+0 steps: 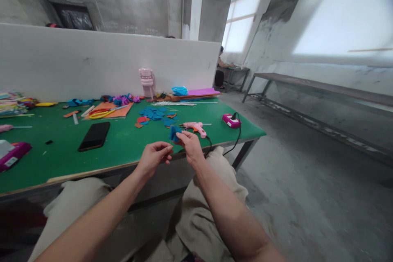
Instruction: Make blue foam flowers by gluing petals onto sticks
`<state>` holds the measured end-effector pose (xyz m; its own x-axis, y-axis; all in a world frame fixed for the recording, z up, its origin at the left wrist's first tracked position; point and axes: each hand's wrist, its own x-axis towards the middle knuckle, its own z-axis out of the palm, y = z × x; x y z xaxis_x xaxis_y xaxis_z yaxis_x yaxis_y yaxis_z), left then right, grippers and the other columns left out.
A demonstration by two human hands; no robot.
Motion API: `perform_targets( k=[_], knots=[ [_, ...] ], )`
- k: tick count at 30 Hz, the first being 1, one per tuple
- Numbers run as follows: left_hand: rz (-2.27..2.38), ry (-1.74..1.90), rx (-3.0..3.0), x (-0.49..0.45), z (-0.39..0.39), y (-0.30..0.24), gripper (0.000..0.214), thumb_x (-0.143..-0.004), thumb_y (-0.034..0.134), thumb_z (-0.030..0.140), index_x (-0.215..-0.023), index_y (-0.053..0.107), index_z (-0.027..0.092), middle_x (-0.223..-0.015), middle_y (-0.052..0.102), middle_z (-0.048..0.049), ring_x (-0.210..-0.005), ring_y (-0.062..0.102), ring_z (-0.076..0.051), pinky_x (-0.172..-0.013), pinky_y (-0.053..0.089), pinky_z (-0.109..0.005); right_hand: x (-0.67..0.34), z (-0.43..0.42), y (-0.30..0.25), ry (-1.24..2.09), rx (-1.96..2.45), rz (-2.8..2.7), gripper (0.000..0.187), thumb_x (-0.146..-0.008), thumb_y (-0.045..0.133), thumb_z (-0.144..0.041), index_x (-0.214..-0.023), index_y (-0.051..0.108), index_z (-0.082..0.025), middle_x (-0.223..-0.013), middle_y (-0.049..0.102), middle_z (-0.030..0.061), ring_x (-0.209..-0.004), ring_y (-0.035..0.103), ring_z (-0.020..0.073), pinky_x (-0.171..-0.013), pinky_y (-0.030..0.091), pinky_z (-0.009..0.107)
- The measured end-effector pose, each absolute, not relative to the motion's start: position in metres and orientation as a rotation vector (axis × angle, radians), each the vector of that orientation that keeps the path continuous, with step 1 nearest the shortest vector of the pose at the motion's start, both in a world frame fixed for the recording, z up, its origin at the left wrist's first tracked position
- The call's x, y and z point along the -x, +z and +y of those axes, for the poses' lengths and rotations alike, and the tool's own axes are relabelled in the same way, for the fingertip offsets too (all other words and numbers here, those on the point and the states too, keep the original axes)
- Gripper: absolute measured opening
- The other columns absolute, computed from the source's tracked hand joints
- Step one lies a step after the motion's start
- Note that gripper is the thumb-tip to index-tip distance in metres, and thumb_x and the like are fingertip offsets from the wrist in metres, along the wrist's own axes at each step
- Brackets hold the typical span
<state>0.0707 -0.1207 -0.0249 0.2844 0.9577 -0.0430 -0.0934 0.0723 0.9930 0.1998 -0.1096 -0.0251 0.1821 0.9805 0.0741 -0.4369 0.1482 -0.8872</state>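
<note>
My right hand (190, 145) pinches a folded blue felt or paper piece (174, 134) between thumb and fingers, just above the table's front edge. Close by on its left, my left hand (155, 156) is closed with thumb and fingertips pressed together. Whatever may be in that pinch is too small to make out. Beyond the hands lie flat blue cut pieces (155, 112), with a red one (141, 119) among them. A pink glue gun (196, 127) rests behind my right hand, its black cord hanging over the edge.
On the green table (123, 147) lie a black phone (94, 136), yellow-handled scissors (102, 113) on orange sheets, and a magenta power block (231, 120). A pink bottle (147, 82) stands against the white partition (107, 61). Someone sits at a far table behind it.
</note>
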Motion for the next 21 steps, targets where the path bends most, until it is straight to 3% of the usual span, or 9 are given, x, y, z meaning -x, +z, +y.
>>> perform_targets(
  k=[15, 21],
  knots=[
    [0.948, 1.022, -1.208, -0.0701, -0.1196, -0.0263, 0.024, -0.060, 0.068, 0.030, -0.072, 0.060, 0.011, -0.056, 0.056, 0.0003, -0.047, 0.053, -0.009, -0.043, 0.044, -0.021, -0.1972, -0.1116, -0.0229, 1.373, 0.748, -0.682, 0.013, -0.055, 0.067, -0.025, -0.061, 0.059, -0.017, -0.059, 0.060, -0.0037, -0.055, 0.053, 0.0097, -0.063, 0.046, 0.026],
    [0.946, 1.042, -1.198, -0.0683, -0.1180, -0.0252, 0.026, -0.059, 0.069, 0.031, -0.073, 0.061, 0.011, -0.058, 0.057, -0.0005, -0.048, 0.052, -0.009, -0.044, 0.044, -0.021, -0.1953, -0.1146, -0.0272, 1.350, 0.688, -0.937, 0.023, -0.058, 0.066, -0.018, -0.081, 0.063, -0.017, -0.075, 0.065, -0.0004, -0.071, 0.060, 0.0116, -0.075, 0.044, 0.026]
  ],
)
